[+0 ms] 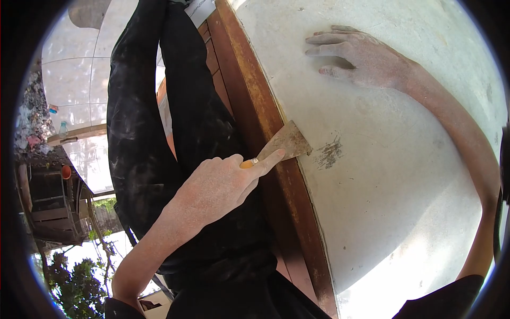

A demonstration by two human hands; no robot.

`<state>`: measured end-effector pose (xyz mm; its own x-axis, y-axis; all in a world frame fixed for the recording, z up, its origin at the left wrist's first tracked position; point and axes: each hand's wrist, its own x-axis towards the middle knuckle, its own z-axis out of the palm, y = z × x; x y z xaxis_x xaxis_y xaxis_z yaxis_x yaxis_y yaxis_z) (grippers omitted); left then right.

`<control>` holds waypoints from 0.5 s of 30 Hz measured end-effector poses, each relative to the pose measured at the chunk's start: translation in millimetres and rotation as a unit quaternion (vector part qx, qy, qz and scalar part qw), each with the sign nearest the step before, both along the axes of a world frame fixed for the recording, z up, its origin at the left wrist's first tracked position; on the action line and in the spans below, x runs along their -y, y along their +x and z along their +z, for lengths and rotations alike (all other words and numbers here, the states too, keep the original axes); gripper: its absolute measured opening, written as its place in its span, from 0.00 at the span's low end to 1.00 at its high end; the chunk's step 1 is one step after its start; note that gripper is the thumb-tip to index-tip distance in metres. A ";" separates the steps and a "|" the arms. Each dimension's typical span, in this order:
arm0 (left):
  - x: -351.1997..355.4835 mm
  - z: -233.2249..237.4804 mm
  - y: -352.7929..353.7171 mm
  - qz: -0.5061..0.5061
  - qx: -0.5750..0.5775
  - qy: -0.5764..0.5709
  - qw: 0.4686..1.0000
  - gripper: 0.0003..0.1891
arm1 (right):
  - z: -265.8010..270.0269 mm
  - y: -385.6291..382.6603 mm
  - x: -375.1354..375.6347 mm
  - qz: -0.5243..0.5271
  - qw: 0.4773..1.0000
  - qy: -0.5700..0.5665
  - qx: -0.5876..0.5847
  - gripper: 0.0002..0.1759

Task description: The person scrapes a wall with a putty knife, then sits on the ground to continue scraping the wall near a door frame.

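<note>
My left hand (220, 183) is wrapped round the yellow handle of a putty knife (287, 142), its index finger stretched along the blade. The wide, stained metal blade lies over the brown wooden edge (289, 183), its tip reaching the pale flat surface (372, 175). Just beyond the blade, a dark rough patch (329, 153) marks that surface. Palm down and dusty, my right hand (361, 58) rests on the pale surface farther up, fingers spread and holding nothing.
My legs in dusty black trousers (135, 122) run alongside the wooden edge. Light floor tiles (69, 80) show at the left, with scattered litter (34, 117) beside them. Wooden furniture (53, 207) and leafy plants (79, 282) stand at the lower left. Sunlight falls across the surface's lower part.
</note>
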<state>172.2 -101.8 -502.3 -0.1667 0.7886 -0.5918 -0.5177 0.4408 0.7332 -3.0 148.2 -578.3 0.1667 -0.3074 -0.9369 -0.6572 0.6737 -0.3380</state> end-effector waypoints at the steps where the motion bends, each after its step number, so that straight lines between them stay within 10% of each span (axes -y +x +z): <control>1: 2.6 3.1 1.8 -0.014 0.011 0.005 1.000 0.18 | 0.2 1.2 -1.6 -0.004 1.000 -0.007 -0.001 0.26; 15: 2.4 3.3 5.2 -0.012 0.041 -0.002 0.999 0.15 | -2.3 3.3 -5.6 -0.019 1.000 -0.015 0.001 0.24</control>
